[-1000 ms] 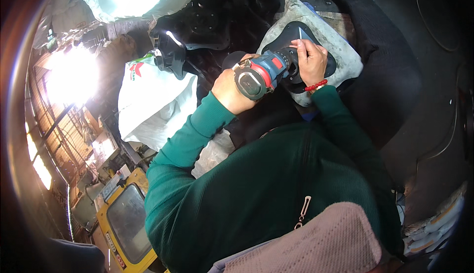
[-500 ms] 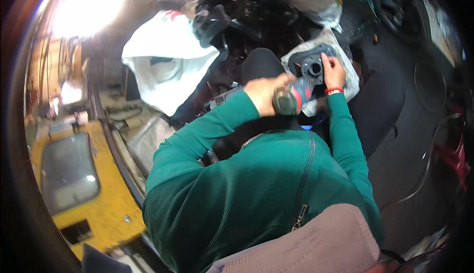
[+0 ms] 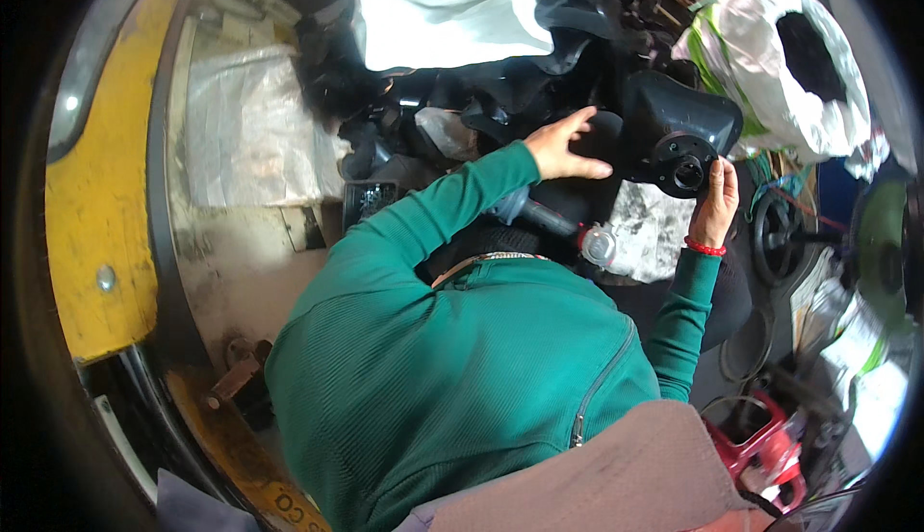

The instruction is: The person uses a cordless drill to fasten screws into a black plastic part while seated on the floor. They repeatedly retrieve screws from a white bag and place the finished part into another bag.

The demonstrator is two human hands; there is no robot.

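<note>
My right hand (image 3: pixel 717 203), with a red bracelet at its wrist, pinches the rim of a glossy black plastic housing (image 3: pixel 679 113). A round collar with a hole in its middle sits at the end of the housing nearer to me. My left hand (image 3: pixel 568 147) is empty, its fingers spread and pointing toward the housing, apart from it. Below that hand a cordless power driver (image 3: pixel 553 219) lies on my lap. Under the housing, a smudged white sheet (image 3: pixel 645 233) is spread over my leg.
Many black plastic parts (image 3: pixel 500 94) are heaped ahead of me, with a white bag (image 3: pixel 443 17) on them. A white and green sack (image 3: pixel 794 60) stands far right. Clear plastic sheeting (image 3: pixel 255 132) and a yellow panel (image 3: pixel 106 233) are at left; a red frame (image 3: pixel 756 436) is lower right.
My left hand has let go of the power driver, which now lies on my lap. The housing is raised off the sheet in my right hand. The view has shifted.
</note>
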